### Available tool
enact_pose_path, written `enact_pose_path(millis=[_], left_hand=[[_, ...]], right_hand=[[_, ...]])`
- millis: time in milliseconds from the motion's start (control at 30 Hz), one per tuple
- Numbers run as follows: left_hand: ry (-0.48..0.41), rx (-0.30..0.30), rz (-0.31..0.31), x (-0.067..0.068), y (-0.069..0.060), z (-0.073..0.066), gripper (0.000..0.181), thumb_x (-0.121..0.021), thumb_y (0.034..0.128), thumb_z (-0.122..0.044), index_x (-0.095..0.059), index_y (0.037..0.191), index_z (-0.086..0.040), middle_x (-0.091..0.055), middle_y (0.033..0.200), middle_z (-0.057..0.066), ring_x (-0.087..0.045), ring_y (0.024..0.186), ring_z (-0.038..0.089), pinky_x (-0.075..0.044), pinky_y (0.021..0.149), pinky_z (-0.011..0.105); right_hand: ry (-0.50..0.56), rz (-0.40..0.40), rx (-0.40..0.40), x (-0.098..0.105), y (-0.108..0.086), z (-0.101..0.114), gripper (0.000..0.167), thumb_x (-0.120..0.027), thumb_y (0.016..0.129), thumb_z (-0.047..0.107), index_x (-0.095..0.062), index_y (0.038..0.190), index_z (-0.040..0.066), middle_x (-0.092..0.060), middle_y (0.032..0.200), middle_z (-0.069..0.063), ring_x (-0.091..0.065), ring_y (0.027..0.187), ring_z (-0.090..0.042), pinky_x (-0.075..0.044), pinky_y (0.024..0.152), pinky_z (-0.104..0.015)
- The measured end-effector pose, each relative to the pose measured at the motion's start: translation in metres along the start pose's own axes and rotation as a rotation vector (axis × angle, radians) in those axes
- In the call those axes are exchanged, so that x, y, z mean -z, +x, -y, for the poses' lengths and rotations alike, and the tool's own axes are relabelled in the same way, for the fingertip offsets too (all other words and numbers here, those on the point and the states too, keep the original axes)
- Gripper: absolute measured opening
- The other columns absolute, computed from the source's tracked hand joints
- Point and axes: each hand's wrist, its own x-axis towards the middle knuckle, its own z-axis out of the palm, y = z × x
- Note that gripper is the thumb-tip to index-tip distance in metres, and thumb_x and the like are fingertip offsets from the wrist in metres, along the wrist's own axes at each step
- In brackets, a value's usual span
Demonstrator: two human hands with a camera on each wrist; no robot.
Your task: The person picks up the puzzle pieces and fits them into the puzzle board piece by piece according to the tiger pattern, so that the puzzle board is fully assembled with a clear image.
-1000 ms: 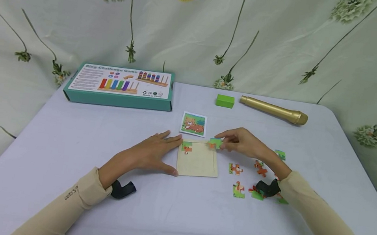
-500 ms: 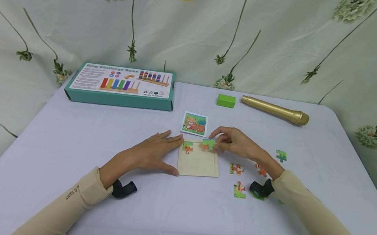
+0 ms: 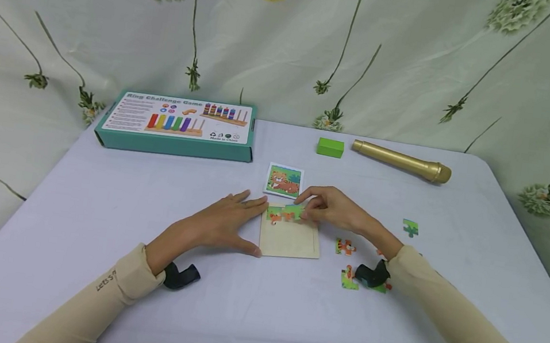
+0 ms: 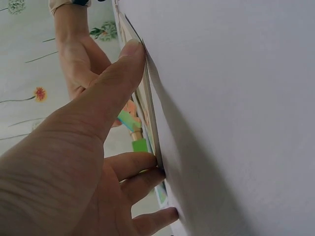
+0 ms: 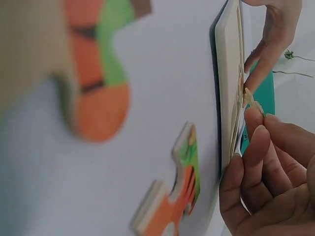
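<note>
Flowered cloth hangs behind a table spread with white fabric. From the head view, the person's right hand pinches a puzzle piece over the upper part of a shallow wooden tray, just beside the corner piece in its upper left; whether the two touch cannot be told. That corner piece is the only one seen lying in the tray; loose pieces are scattered to the right, partly hidden by the forearm. Farther back, a game box sits closed, its contents out of sight. In the left wrist view, the left hand grasps nothing: its thumb and fingers are spread and rest against the tray's edge, a hold that should steady so light a board. From the right wrist, the pinched piece shows nearly edge-on and tilted, between thumb and fingertips. Loose pieces nearby have pale, thick edges, so it is probably light, stiff wood, not fragile, with a smooth printed face; its sides or outer edge would likely give the surest grip, leaving the knobs free.
</note>
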Motion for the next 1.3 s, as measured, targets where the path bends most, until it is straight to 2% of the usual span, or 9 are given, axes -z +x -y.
enact_pose_path(millis=[467,767,900,1033,1300], left_hand=[[0.0,0.005,0.003,-0.0014,0.0004,0.0011,0.101,-0.072,0.0734,-0.062,-0.029,0.151,-0.013,-0.022,0.158,0.0,-0.008,0.147,0.034,-0.014,0.117,0.053],[-0.008,0.004,0.001,-0.0013,-0.0003,0.0005,0.101,-0.073,0.0733,-0.061,-0.029,0.151,-0.013,-0.022,0.158,0.0,-0.008,0.147,0.034,-0.013,0.117,0.053],[-0.011,-0.012,0.0,-0.0007,-0.0008,0.0008,0.097,-0.073,0.0743,-0.06,-0.031,0.151,-0.018,-0.023,0.158,0.001,-0.009,0.146,0.036,-0.013,0.117,0.054],[-0.01,-0.032,0.007,0.0002,-0.0015,0.0005,0.092,-0.072,0.0754,-0.059,-0.034,0.15,-0.022,-0.023,0.158,0.003,-0.01,0.146,0.039,-0.012,0.116,0.056],[-0.004,-0.038,0.008,0.0009,-0.0018,0.0004,0.091,-0.072,0.0758,-0.059,-0.034,0.15,-0.022,-0.023,0.158,0.003,-0.009,0.146,0.039,-0.012,0.116,0.057]], right_hand=[[-0.008,0.005,0.005,-0.003,0.0043,0.001,0.025,-0.064,0.09,0.002,-0.063,0.115,-0.001,-0.07,0.081,-0.006,-0.055,0.065,-0.012,-0.044,0.062,-0.021],[-0.121,-0.015,0.034,-0.0069,0.0046,0.0033,0.023,-0.068,0.088,0.007,-0.066,0.111,0.002,-0.065,0.077,-0.003,-0.055,0.069,-0.012,-0.045,0.066,-0.021],[-0.163,-0.026,0.035,-0.0085,0.0046,0.0035,0.021,-0.068,0.088,0.007,-0.067,0.109,0.003,-0.063,0.075,-0.002,-0.053,0.068,-0.012,-0.045,0.067,-0.023],[-0.183,-0.026,0.037,-0.0097,0.0049,0.0026,0.02,-0.068,0.089,0.007,-0.067,0.108,0.003,-0.062,0.074,-0.001,-0.053,0.068,-0.012,-0.045,0.067,-0.024],[-0.225,-0.032,0.033,-0.01,0.0058,0.0029,0.021,-0.067,0.089,0.007,-0.066,0.11,0.005,-0.064,0.076,-0.001,-0.052,0.068,-0.011,-0.045,0.065,-0.022]])
